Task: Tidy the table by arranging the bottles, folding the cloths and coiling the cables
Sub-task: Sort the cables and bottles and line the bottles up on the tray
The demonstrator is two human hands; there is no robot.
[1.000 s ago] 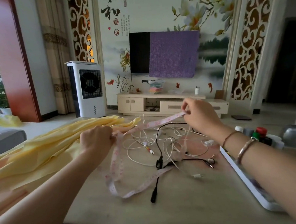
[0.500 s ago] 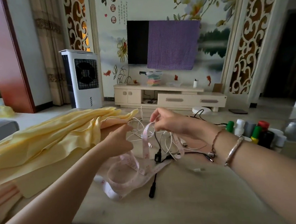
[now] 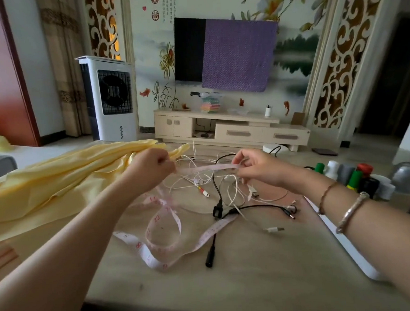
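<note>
**Tape measure stretched between both hands**

Head view: the left hand (image 3: 151,170) and right hand (image 3: 260,168) each pinch the tape measure (image 3: 205,168), taut above the tabletop (image 3: 243,269). Its limp, light tail loops toward 6 o'clock among the cables (image 3: 217,203); gather hand over hand.

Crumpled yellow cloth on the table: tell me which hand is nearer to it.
Left. The left hand sits at the edge of the crumpled yellow cloth; the right hand is farther off, above the tangled cables.
</note>
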